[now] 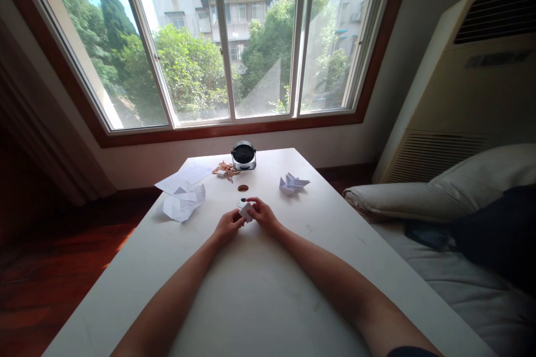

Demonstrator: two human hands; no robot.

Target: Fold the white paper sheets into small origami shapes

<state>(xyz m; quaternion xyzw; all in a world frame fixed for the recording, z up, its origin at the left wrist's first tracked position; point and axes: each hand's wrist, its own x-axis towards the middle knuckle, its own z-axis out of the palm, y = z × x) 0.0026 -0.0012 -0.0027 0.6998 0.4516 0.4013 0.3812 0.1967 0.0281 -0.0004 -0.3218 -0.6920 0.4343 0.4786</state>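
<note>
Over the middle of the white table, both hands meet on a small white square piece (246, 212) that looks like folded paper. My left hand (229, 224) grips its lower left side, fingers closed. My right hand (263, 215) pinches it from the right, with the index finger reaching over the top. Just behind the fingers lies a small round white item (240, 201) with a dark spot, partly hidden by the right hand. Folded paper shapes (292, 183) with pointed tips rest to the right, apart from the hands.
Creased paper (181, 209) and a flat sheet (178, 178) lie at the left. Toward the far edge of the table (251, 290) stand a round black-and-silver device (243, 156) and a tangled cord (226, 170), near a hole (243, 188). A sofa (419, 251) flanks the right side.
</note>
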